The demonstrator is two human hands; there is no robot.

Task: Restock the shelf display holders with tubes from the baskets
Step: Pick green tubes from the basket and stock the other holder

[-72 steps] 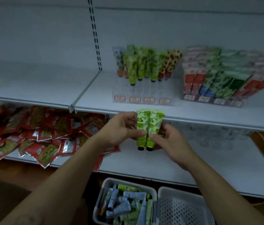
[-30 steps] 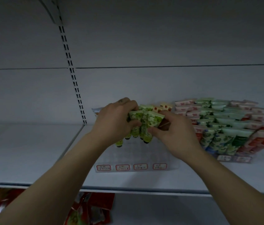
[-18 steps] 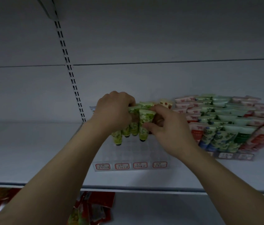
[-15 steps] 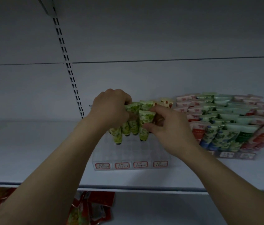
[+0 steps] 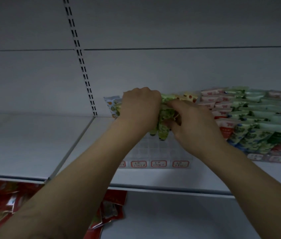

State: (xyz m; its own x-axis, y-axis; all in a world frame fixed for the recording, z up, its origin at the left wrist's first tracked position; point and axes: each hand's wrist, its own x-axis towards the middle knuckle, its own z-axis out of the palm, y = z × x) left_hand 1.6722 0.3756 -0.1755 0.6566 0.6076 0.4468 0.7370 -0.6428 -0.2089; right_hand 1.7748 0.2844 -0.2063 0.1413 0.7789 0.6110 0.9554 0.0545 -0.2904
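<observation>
Clear holder (image 5: 158,150) on shelf (image 5: 32,144), front slots free. Your left hand (image 5: 139,107) curls round green tubes (image 5: 164,130) in back rows; your right hand (image 5: 193,121) pinches one, cap down. Likely step: seating it. Next: align cap, press down.

Place: a shop.
Shelving: white slotted upright (image 5: 84,71), left of the clear display holder (image 5: 157,150).
Pricing: red-framed tags (image 5: 158,163) on the holder's front.
Stock: tube rows (image 5: 260,123) right of the holder; red packets (image 5: 0,200) below-left of it.
</observation>
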